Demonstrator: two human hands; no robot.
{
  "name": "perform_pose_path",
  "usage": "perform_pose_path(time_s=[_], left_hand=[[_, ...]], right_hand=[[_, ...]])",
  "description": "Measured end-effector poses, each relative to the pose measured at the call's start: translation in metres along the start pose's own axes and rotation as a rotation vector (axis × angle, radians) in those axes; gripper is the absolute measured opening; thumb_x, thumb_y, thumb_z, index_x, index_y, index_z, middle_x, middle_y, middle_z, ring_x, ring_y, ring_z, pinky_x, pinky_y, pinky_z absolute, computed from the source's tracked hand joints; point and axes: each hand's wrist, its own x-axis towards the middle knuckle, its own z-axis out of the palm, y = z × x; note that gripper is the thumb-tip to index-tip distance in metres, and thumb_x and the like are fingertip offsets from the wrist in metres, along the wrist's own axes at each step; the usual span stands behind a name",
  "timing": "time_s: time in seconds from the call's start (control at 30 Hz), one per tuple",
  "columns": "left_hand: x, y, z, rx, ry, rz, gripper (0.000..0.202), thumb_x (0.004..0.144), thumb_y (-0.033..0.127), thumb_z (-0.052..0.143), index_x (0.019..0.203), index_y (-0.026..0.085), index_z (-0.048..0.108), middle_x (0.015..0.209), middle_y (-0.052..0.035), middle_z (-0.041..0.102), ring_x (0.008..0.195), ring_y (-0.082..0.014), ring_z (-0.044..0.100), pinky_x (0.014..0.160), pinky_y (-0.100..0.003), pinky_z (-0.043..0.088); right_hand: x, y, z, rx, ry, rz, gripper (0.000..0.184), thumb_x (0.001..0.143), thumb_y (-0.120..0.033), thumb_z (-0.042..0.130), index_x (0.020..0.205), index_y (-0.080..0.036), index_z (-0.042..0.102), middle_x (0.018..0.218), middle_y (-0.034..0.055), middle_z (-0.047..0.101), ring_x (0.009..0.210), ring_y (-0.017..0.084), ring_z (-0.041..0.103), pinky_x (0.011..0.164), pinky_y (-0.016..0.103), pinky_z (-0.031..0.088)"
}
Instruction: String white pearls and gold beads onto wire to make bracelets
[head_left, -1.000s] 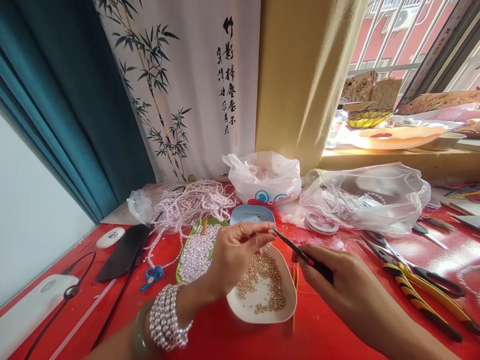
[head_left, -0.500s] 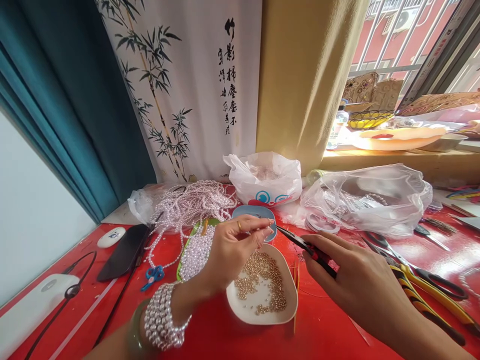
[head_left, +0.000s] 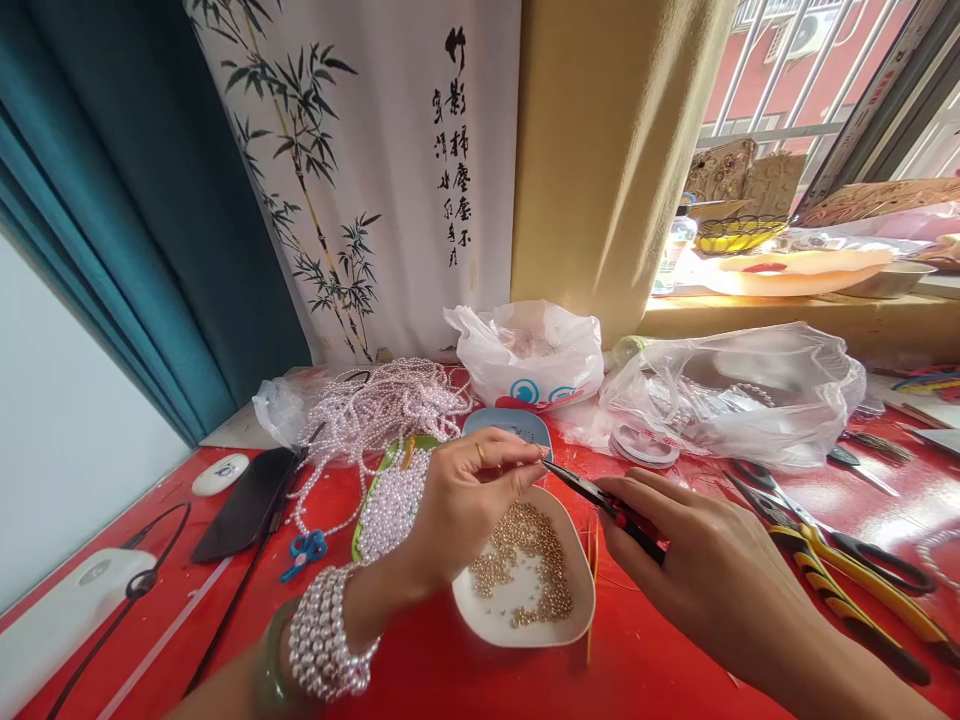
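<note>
My left hand (head_left: pixel 472 490) is closed in a pinch above a white dish (head_left: pixel 472 620) of gold beads (head_left: pixel 555 570). What its fingertips hold is too small to name. A pair of pliers (head_left: pixel 600 497) with dark, slender jaws lies in my right hand (head_left: pixel 697 550), its fingers wrapped round the handles. The jaw tips meet the left fingertips. Behind the left hand stand a blue dish (head_left: pixel 517 425) and a green tray (head_left: pixel 358 540) filled with pearly beads (head_left: pixel 394 500).
Strings of pearly beads (head_left: pixel 390 400) lie heaped at the back left, near a phone (head_left: pixel 244 505) and small blue scissors (head_left: pixel 304 552). Plastic bags (head_left: pixel 525 350) stand behind. Yellow-and-black pliers (head_left: pixel 847 600) and black-handled scissors (head_left: pixel 877 560) rest at the right on the red table (head_left: pixel 420 670).
The pliers and my right hand have shifted slightly left, bringing the jaw tips up to the left fingertips. My left hand keeps its pinch almost in place.
</note>
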Motion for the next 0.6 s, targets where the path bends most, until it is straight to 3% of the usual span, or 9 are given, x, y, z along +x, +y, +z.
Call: perform_pose_path(time_s=[0.23, 0.6], left_hand=[[-0.0004, -0.0034, -0.001, 0.078, -0.002, 0.068, 0.007, 0.069, 0.012, 0.063, 0.073, 0.015, 0.068, 0.075, -0.0042, 0.065, 0.068, -0.0122, 0.059, 0.056, -0.021, 0.049], [-0.0021, -0.0064, 0.0001, 0.156, -0.01, 0.097, 0.008, 0.071, 0.012, 0.06, 0.074, 0.015, 0.067, 0.075, -0.0048, 0.064, 0.068, -0.0126, 0.059, 0.056, -0.022, 0.049]], right_hand=[[-0.0023, 0.003, 0.0034, 0.024, -0.028, 0.024, 0.022, 0.08, -0.027, 0.042, 0.087, -0.022, 0.063, 0.075, 0.0022, 0.067, 0.057, 0.017, 0.062, 0.049, 0.026, 0.041], [-0.0019, -0.0004, 0.003, 0.004, -0.009, 0.003, 0.022, 0.079, -0.027, 0.042, 0.082, -0.022, 0.063, 0.066, 0.0008, 0.066, 0.048, 0.016, 0.059, 0.042, 0.025, 0.037]])
